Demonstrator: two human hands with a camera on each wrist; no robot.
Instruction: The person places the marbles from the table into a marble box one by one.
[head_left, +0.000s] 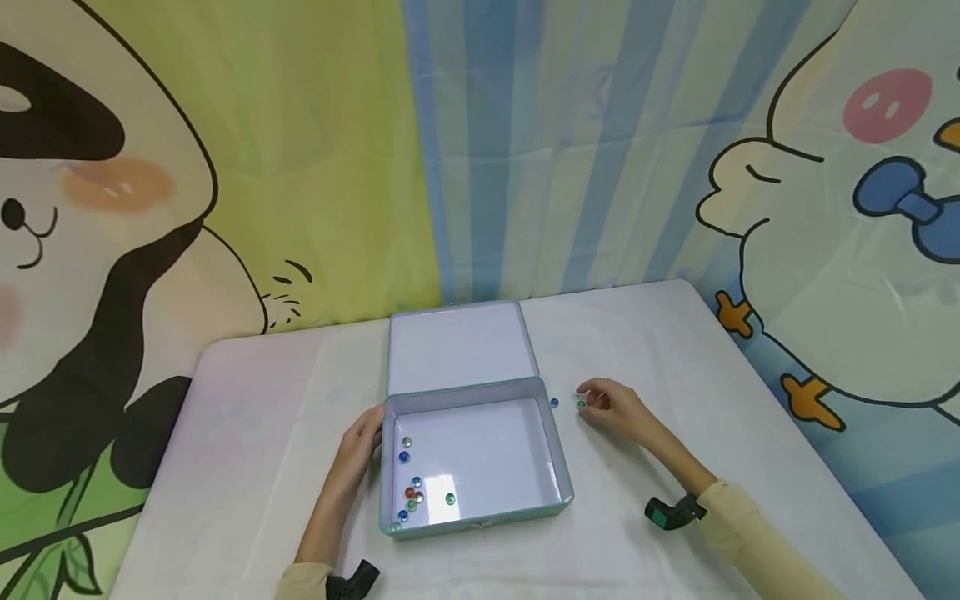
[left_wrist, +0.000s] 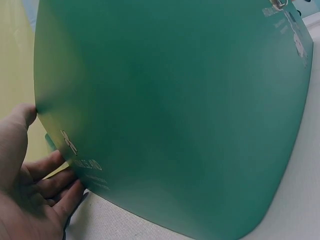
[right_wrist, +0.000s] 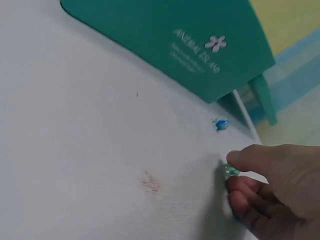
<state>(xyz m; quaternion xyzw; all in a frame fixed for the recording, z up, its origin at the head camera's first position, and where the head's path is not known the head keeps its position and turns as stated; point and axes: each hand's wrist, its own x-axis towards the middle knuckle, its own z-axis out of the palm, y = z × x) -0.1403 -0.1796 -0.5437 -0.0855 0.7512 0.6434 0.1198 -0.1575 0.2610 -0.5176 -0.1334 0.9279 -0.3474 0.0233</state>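
A shallow green metal box (head_left: 480, 527) with a pale inside lies on the table, its hinged lid (head_left: 459, 346) folded back. My left hand (head_left: 358, 446) grips the box at its left side near the hinge; in the left wrist view the thumb and curled fingers (left_wrist: 52, 186) touch the edge of the green wall. To the right of the box, my right hand (head_left: 617, 410) has a green glass marble (right_wrist: 231, 170) between thumb and fingertips. A blue marble (head_left: 554, 402) lies on the table between that hand and the box.
Inside the box, several glass marbles sit towards the left, among them a red one (head_left: 409, 492), a dark blue one (head_left: 404, 457) and a green one (head_left: 450, 499). A white cloth covers the table (head_left: 247, 467). A printed cartoon curtain (head_left: 337, 167) hangs behind.
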